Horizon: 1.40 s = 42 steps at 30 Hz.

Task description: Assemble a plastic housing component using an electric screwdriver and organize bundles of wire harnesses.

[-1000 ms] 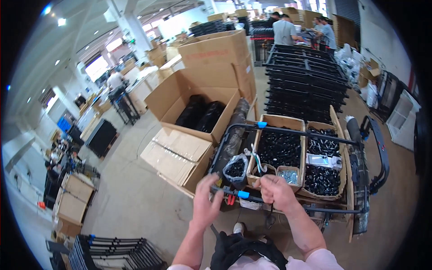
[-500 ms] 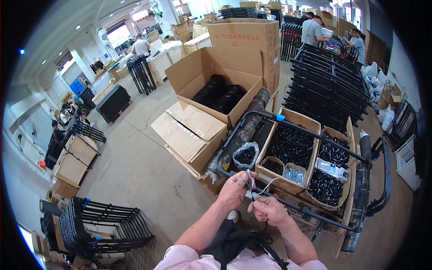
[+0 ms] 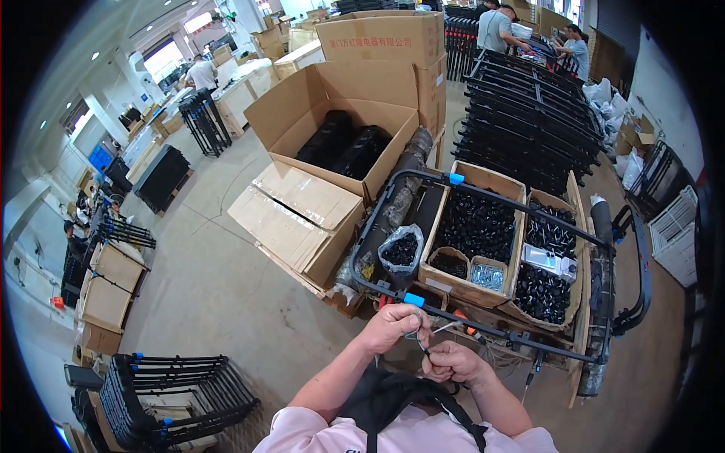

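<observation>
A cable (image 3: 424,347) is pinched in the fingertips of both the left hand (image 3: 395,329) and the right hand (image 3: 456,363), just on the wearer's side of the frame (image 3: 526,208). Handling appears unfinished; whether any wires are joined cannot be told.

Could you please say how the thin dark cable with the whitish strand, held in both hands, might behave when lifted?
The thin dark cable would probably flop, as it curves between the left hand and right hand. It is likely light, being so slim. The whitish strand may snag, since it sticks out sideways.
</observation>
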Motion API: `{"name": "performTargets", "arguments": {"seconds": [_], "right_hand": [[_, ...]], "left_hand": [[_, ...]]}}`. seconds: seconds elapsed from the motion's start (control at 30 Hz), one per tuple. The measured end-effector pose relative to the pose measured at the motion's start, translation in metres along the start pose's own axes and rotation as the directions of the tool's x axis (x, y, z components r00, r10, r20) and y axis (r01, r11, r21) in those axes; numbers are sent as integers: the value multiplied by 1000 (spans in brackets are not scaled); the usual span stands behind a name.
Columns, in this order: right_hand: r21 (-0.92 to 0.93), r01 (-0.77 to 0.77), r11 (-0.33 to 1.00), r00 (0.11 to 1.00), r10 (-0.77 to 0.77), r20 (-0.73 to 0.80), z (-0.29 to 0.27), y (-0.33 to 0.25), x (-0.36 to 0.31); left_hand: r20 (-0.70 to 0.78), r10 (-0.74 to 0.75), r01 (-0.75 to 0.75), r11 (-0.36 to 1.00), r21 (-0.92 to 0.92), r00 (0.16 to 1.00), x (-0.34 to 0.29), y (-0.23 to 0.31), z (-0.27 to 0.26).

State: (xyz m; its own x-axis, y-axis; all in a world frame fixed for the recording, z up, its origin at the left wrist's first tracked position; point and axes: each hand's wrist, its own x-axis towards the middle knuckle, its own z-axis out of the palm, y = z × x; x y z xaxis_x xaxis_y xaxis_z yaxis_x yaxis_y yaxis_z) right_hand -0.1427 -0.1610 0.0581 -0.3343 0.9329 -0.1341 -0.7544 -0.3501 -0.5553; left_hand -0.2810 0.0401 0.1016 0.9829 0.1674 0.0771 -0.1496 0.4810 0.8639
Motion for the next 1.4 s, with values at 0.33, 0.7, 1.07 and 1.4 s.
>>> {"name": "performTargets", "arguments": {"seconds": [0.33,0.7,1.07,1.4], "right_hand": [[-607,-303,734,842,-92,-532,-28,48,105],[-628,-396,670,676,-250,-693,-44,70,188],[-640,-418,645,582,-351,-734,-51,83,195],[-604,-497,624,596,-260,-759,-53,72,187]], "left_hand": [[-441,-414,246,888,-389,796,-57,-70,-117],[-449,-470,446,880,-165,760,-43,-74,-201],[-494,-366,481,868,123,789,-33,-82,-198],[-552,-353,332,933,-141,756,-30,-107,-197]]}}
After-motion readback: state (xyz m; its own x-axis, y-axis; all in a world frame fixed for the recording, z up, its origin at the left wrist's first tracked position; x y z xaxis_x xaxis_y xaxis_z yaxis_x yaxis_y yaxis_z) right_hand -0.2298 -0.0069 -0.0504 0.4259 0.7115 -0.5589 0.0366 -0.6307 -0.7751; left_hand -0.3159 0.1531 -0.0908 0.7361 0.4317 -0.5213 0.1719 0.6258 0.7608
